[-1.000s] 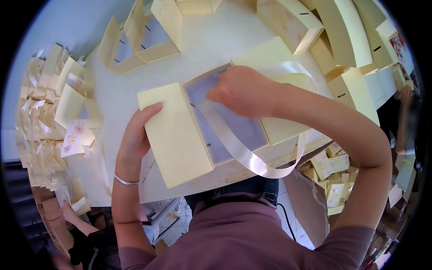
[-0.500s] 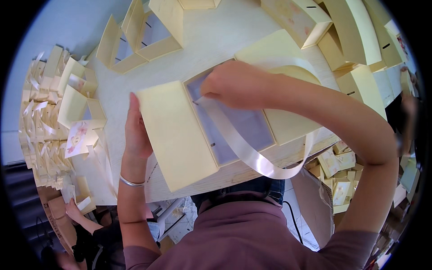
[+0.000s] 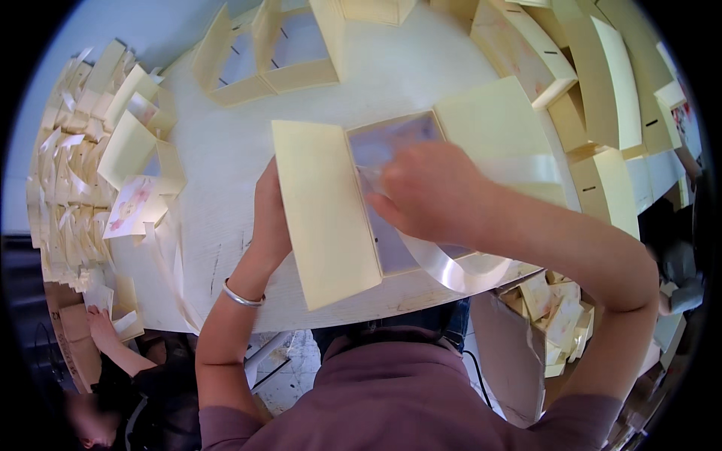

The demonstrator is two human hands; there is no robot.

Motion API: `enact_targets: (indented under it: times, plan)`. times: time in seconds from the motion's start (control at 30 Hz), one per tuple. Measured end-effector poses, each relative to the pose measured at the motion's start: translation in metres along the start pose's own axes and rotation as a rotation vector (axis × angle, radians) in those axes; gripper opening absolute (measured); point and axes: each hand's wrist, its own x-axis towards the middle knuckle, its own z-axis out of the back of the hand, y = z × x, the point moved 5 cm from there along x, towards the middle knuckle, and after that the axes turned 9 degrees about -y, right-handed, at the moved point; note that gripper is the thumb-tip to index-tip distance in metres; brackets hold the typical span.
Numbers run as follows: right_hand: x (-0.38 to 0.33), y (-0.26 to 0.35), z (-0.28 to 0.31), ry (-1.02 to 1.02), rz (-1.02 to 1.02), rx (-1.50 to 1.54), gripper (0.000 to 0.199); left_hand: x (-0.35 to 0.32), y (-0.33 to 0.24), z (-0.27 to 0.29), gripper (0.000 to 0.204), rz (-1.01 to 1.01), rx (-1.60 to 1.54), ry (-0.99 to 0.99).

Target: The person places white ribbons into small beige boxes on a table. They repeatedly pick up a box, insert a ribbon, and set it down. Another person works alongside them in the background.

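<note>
A flattened pale yellow box (image 3: 323,210) with a greyish middle panel (image 3: 387,150) lies open on the white table (image 3: 226,150). My left hand (image 3: 271,214) presses flat against the left flap's edge; a silver bangle (image 3: 242,295) circles that wrist. My right hand (image 3: 429,192) is blurred over the middle panel, its fingers pinched on a cream satin ribbon (image 3: 451,267). The ribbon loops down past the table's near edge. The right flap (image 3: 496,128) lies flat beyond my right hand.
Folded yellow box shells (image 3: 271,52) stand at the table's far side and curve along the right (image 3: 602,83). Stacks of flat cards (image 3: 83,165) fan out on the left. A carton of small pieces (image 3: 553,316) sits below right. Another person (image 3: 105,361) crouches lower left.
My right hand slid from the panel's top left toward its right side, drawing the ribbon along. The left hand shifted up along the left flap's edge.
</note>
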Motion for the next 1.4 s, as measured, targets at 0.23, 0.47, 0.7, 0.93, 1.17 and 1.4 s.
enact_targets:
  times: [0.23, 0.47, 0.7, 0.93, 1.17, 1.4]
  plan:
    - [0.007, -0.01, -0.039, 0.166, -0.155, 0.05, 0.022, -0.028, -0.004, 0.024, 0.009, 0.053, -0.248, -0.456]
    - [0.0, -0.023, -0.017, 0.097, -0.292, 0.645, 0.012, -0.065, -0.002, 0.019, 0.004, 0.007, -0.584, -0.653]
    - [-0.022, -0.009, -0.043, 0.36, -0.607, 1.095, 0.014, -0.063, -0.009, -0.006, 0.018, 0.05, -0.355, -0.401]
    - [-0.039, 0.006, -0.045, 0.394, -0.503, 1.135, 0.022, -0.062, -0.009, -0.018, 0.026, 0.016, -0.299, -0.32]
    - [-0.084, 0.017, 0.034, -0.551, 0.335, 0.307, 0.026, -0.063, -0.002, -0.015, 0.023, 0.066, -0.338, -0.385]
    - [-0.15, 0.04, -0.035, -0.212, 0.582, -0.293, 0.022, -0.064, -0.004, -0.016, 0.023, 0.095, -0.359, -0.368]
